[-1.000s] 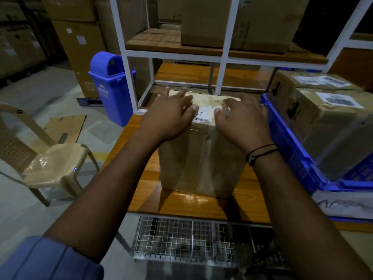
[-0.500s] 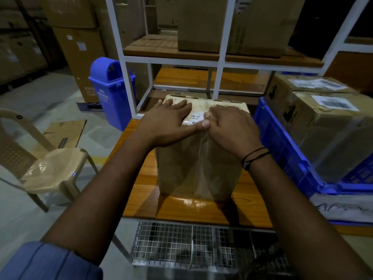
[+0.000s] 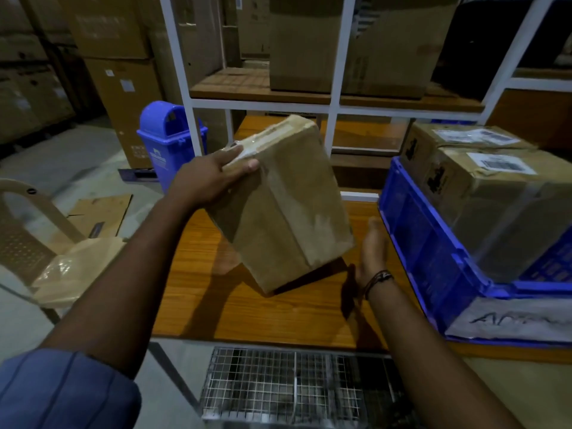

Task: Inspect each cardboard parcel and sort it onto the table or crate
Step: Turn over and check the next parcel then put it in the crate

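Parcel (image 3: 278,218) now tipped up, left hand (image 3: 207,178) fingers gripping its top, right hand (image 3: 373,252) fingers straight, labels (image 3: 501,164) illegible

Dim warehouse light. Grey concrete floor (image 3: 77,156). White metal-frame rack (image 3: 263,104) straight ahead with wooden shelves, big cartons (image 3: 305,41) on the upper one. Tall carton stacks (image 3: 123,85) along the left, further ones back in shadow. Blue swing-lid bin (image 3: 168,140) just beside the rack's left post. Beige plastic chair (image 3: 62,267) at left, flattened cardboard (image 3: 99,216) on the floor beyond it. Wood-top counter (image 3: 247,317) in front, wire mesh basket (image 3: 278,385) below its near edge.
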Demonstrator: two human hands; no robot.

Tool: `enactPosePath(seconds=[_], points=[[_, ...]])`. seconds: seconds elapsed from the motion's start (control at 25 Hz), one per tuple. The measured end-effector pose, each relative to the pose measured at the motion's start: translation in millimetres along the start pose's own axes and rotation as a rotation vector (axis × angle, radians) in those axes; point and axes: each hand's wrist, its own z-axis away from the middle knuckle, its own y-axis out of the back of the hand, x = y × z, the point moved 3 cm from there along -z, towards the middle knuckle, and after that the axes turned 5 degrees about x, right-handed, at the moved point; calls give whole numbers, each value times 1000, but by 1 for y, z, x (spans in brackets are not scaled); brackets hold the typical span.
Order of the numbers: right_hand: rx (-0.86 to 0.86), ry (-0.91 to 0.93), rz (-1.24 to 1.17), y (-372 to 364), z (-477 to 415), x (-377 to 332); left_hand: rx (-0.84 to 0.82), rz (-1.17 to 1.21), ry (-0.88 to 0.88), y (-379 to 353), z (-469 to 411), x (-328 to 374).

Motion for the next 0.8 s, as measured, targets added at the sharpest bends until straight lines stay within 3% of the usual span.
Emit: enactPosePath(seconds=[0.08, 0.16, 0.32, 0.44, 0.64, 0.8], points=[[-268, -248, -22, -19, 9, 36, 21, 42, 30, 2, -1, -12], [-349, -227, -77, -37, 19, 44, 69, 58, 32, 2, 1, -14], [-164, 254, 23, -32, 15, 10, 118, 112, 181, -13, 1, -23], [-152, 569, 330, -7, -7, -20, 37, 185, 276, -53, 11, -32], [-157, 722, 949, 9, -31, -22, -135, 265, 306, -119, 25, -27], [-107, 859, 1327, 16, -19, -1, -338, 206, 162, -140, 25, -19]])
